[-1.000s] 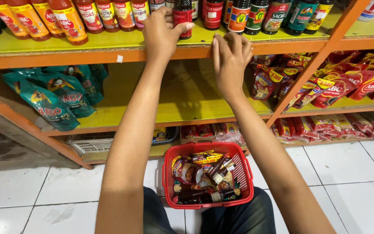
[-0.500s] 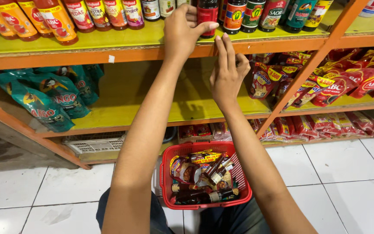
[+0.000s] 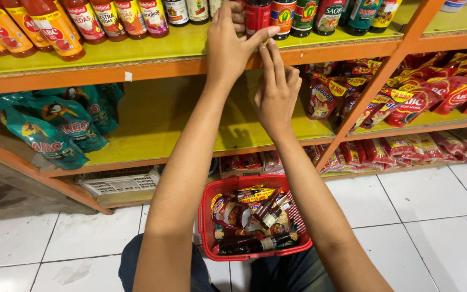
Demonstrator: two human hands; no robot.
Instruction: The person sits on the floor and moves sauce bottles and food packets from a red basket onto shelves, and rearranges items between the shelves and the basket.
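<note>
My left hand (image 3: 232, 47) reaches up to the top yellow shelf (image 3: 152, 48), its fingers and thumb closed round a dark bottle with a red label (image 3: 257, 15). My right hand (image 3: 277, 93) is just below and to the right, fingers stretched upward. Its fingertips touch the orange shelf edge beside my left thumb, and it holds nothing. Between my knees on the floor sits a red plastic basket (image 3: 206, 216) filled with sauce pouches and dark bottles (image 3: 249, 244).
The top shelf carries a row of sauce bottles: orange-red ones (image 3: 55, 24) on the left, dark ones (image 3: 331, 16) on the right. Teal pouches (image 3: 44, 132) lie on the middle shelf at left, red pouches (image 3: 433, 97) at right. An orange slanted upright (image 3: 374, 92) divides the bays above a white tiled floor (image 3: 417, 216).
My left hand has closed round the dark bottle on the top shelf. My right hand has slipped down from the shelf top to its front edge, close under the left hand.
</note>
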